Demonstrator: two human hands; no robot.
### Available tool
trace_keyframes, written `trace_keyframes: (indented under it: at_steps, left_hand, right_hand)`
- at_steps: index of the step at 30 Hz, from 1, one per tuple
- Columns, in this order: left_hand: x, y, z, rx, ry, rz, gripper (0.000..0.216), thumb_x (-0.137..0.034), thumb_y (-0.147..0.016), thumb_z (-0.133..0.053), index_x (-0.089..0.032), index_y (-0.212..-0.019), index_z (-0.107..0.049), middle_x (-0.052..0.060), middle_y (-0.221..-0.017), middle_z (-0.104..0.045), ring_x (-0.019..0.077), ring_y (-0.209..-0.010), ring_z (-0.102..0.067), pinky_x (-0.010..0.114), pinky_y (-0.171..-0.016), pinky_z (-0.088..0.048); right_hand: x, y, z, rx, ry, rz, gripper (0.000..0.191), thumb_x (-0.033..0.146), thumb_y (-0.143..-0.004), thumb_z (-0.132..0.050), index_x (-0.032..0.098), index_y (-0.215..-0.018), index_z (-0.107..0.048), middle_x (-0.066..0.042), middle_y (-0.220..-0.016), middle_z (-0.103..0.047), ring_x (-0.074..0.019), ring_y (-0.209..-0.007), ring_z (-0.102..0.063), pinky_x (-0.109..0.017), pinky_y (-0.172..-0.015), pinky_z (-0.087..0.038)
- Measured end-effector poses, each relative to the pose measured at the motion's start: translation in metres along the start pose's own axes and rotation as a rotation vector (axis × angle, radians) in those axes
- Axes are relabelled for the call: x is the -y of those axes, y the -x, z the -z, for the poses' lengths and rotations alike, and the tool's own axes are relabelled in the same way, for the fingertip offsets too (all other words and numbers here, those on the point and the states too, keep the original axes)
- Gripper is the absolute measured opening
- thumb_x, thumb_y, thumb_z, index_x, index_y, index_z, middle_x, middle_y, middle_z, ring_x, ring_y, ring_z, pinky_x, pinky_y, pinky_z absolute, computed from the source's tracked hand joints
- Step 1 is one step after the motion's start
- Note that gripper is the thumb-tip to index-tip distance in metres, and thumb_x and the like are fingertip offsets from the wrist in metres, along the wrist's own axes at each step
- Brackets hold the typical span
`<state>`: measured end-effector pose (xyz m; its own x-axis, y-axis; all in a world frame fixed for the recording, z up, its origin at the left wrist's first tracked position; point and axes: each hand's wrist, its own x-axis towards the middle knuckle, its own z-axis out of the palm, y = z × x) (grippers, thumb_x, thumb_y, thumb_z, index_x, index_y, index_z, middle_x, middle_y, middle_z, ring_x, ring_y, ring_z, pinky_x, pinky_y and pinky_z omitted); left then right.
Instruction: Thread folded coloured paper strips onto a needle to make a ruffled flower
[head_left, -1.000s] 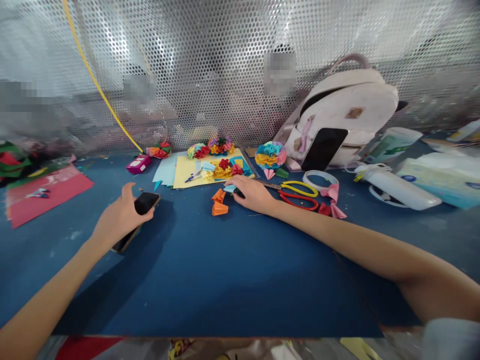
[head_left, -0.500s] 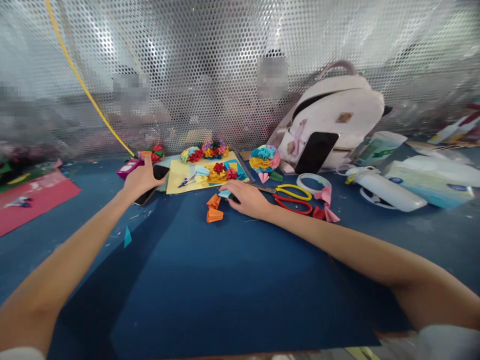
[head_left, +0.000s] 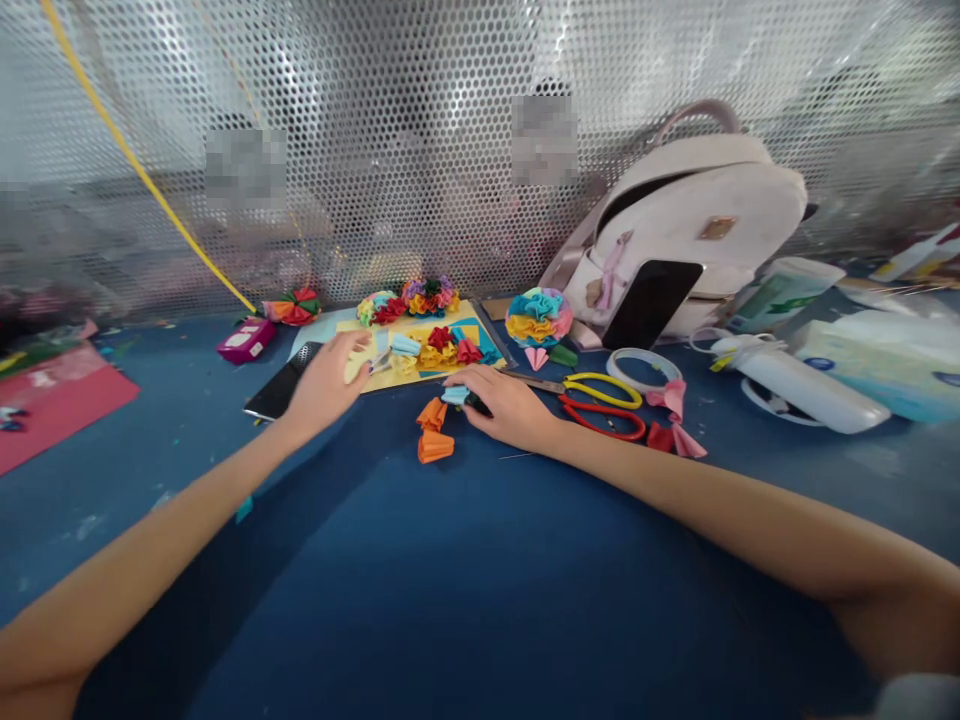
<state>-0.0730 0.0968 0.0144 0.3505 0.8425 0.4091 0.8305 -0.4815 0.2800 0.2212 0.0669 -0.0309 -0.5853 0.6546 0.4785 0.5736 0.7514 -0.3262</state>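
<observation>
My left hand (head_left: 328, 385) is open above the left edge of the yellow paper (head_left: 358, 377), its fingers apart. Its fingertips are beside a small pair of scissors (head_left: 380, 362), and a black phone (head_left: 283, 385) lies partly under the hand. My right hand (head_left: 514, 405) is closed, with curled fingers on a light-blue folded paper piece (head_left: 454, 395). Something dark shows under those fingers, too hidden to name. Two orange folded paper pieces (head_left: 435, 446) lie just left of it. On the yellow paper sit red and yellow crepe paper pieces (head_left: 442, 350).
Large scissors (head_left: 604, 405) with yellow and red handles lie right of my right hand, near a tape roll (head_left: 643, 368). Behind stand a paper flower ball (head_left: 538, 318), a white backpack (head_left: 690, 220) and a leaning phone (head_left: 652, 305). A purple box (head_left: 246, 340) is at left.
My left hand has left the purple box and moved right to the yellow paper, uncovering more of the flat phone. My right hand stays on the light-blue piece. The view has shifted slightly.
</observation>
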Motion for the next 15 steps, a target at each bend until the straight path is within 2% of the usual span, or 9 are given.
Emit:
trace_keyframes:
  at_steps: [3, 6, 11, 15]
  left_hand:
    - [-0.034, 0.006, -0.02, 0.021, 0.36, -0.073, 0.024, -0.02, -0.095, -0.047, -0.016, -0.116, -0.058, 0.008, -0.109, -0.069, 0.0182, -0.097, -0.067, 0.033, -0.09, -0.055]
    - [-0.054, 0.01, -0.033, 0.015, 0.441, -0.185, 0.014, -0.015, -0.093, -0.051, -0.017, -0.104, -0.061, 0.005, -0.099, -0.065, 0.0165, -0.089, -0.063, 0.032, -0.084, -0.054]
    - [-0.051, 0.014, -0.036, -0.065, 0.485, -0.316, 0.023, -0.007, -0.096, -0.043, -0.019, -0.102, -0.062, 0.008, -0.106, -0.062, 0.0203, -0.106, -0.06, 0.038, -0.097, -0.05]
    - [-0.044, 0.016, -0.036, -0.01, 0.495, -0.303, 0.029, -0.001, -0.094, -0.043, -0.019, -0.106, -0.062, 0.007, -0.107, -0.063, 0.0189, -0.105, -0.06, 0.036, -0.096, -0.051]
  right_hand:
    - [-0.001, -0.001, 0.0, -0.014, -0.038, -0.027, 0.04, 0.011, -0.089, -0.051, 0.024, -0.127, -0.055, -0.01, -0.128, -0.066, -0.0262, -0.121, -0.064, -0.044, -0.1, -0.055]
    - [-0.003, -0.002, -0.001, -0.024, -0.077, -0.048, 0.038, 0.012, -0.088, -0.053, 0.024, -0.124, -0.053, -0.009, -0.126, -0.066, -0.0255, -0.119, -0.064, -0.042, -0.099, -0.055]
    - [-0.004, -0.004, 0.001, -0.038, -0.171, -0.093, 0.03, 0.015, -0.09, -0.053, 0.023, -0.119, -0.053, -0.01, -0.123, -0.067, -0.0246, -0.108, -0.066, -0.04, -0.092, -0.055]
    - [-0.005, -0.004, 0.005, -0.027, -0.258, -0.103, 0.029, 0.015, -0.091, -0.053, 0.024, -0.119, -0.052, -0.008, -0.119, -0.067, -0.0199, -0.093, -0.066, -0.034, -0.079, -0.055]
